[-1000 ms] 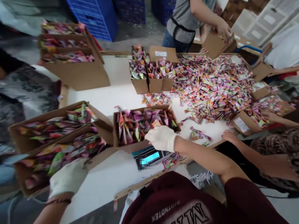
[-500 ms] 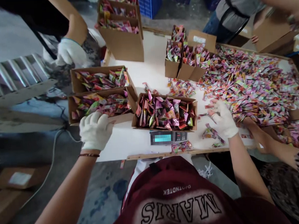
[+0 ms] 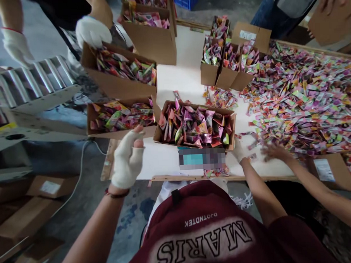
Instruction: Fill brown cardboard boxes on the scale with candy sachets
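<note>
An open cardboard box full of coloured sachets sits on a scale at the table's near edge, right in front of me. My left hand, in a white glove with bare fingertips, hovers just left of this box and below a second filled box. Its fingers are loosely apart and hold nothing. My right hand, also gloved, rests by the right near corner of the box on the scale. Its fingers are mostly hidden there.
A big pile of loose sachets covers the table's right side, and another person's bare hand reaches into it. A person in white gloves holds a filled box at the upper left. More filled boxes stand behind. A roller conveyor lies left.
My right hand has drawn back from the loose sachets to the box's right corner. My left hand has come off the left box and shifted right. The gloved person has lifted the far left box.
</note>
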### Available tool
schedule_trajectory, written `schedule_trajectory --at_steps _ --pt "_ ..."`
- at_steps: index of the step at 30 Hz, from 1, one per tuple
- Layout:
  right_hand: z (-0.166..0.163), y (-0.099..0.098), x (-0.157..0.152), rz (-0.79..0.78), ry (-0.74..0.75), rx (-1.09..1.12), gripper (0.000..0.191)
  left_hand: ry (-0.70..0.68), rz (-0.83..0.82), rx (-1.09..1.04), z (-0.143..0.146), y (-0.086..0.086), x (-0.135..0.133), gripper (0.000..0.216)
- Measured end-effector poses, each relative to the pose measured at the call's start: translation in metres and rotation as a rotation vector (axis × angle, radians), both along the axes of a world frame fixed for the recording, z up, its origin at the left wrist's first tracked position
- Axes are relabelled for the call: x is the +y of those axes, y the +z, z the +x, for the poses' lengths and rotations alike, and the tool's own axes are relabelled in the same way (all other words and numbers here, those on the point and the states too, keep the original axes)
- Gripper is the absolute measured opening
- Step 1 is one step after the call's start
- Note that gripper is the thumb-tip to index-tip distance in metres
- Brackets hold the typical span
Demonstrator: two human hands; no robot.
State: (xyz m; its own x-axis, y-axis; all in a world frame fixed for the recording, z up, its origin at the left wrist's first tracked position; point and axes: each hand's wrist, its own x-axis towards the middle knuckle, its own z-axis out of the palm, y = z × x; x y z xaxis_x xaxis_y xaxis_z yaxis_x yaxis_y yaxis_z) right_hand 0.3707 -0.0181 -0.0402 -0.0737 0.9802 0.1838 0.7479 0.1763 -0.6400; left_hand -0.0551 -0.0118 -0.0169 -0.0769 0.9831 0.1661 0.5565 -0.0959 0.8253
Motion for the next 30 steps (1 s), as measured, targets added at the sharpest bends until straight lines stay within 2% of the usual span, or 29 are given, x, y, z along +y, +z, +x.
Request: schedule_trajectory --at_steps 2,4,5,7,9,11,13,16,19,23,26,28,30 --pt "0.000 0.007 0.010 0.044 -0.083 0.020 0.041 -0.055 -0.009 -0.181 0.020 -0.002 0.012 0.065" --pt "-0.002 0.025 0.018 0.108 -0.157 0.054 0.040 -0.078 -0.045 -0.337 0.039 -0.011 0.021 0.070" --pt "-0.006 0.038 0.022 0.132 -0.148 0.070 0.043 -0.077 -0.067 -0.388 0.047 -0.015 0.024 0.071" --pt "-0.026 0.065 0.030 0.119 -0.009 0.036 0.049 -0.070 -0.100 -0.432 0.063 -0.023 0.026 0.071" --pt "-0.059 0.084 0.039 -0.017 0.194 -0.162 0.059 -0.073 -0.117 -0.462 0.076 -0.025 0.024 0.070" --pt "-0.093 0.090 0.051 -0.221 0.287 -0.471 0.065 -0.052 -0.132 -0.481 0.084 -0.023 0.021 0.072" --pt "-0.117 0.087 0.064 -0.378 0.304 -0.691 0.056 -0.021 -0.149 -0.492 0.088 -0.018 0.019 0.074" --pt "-0.126 0.081 0.078 -0.419 0.356 -0.762 0.038 -0.016 -0.180 -0.479 0.085 -0.009 0.015 0.076" --pt "-0.113 0.092 0.079 -0.324 0.400 -0.679 0.034 -0.055 -0.215 -0.433 0.077 -0.001 0.010 0.076" --pt "-0.078 0.134 0.063 -0.166 0.331 -0.421 0.027 -0.128 -0.218 -0.412 0.069 0.002 0.006 0.076" --pt "-0.028 0.174 0.043 -0.048 0.142 -0.293 0.024 -0.157 -0.196 -0.512 0.066 -0.012 0.005 0.077" --pt "0.013 0.195 0.028 0.066 -0.055 -0.385 0.023 -0.135 -0.208 -0.656 0.062 -0.027 0.004 0.078" --pt "0.050 0.208 0.014 0.166 -0.268 -0.580 0.034 -0.040 -0.291 -0.803 0.053 -0.042 0.002 0.081"
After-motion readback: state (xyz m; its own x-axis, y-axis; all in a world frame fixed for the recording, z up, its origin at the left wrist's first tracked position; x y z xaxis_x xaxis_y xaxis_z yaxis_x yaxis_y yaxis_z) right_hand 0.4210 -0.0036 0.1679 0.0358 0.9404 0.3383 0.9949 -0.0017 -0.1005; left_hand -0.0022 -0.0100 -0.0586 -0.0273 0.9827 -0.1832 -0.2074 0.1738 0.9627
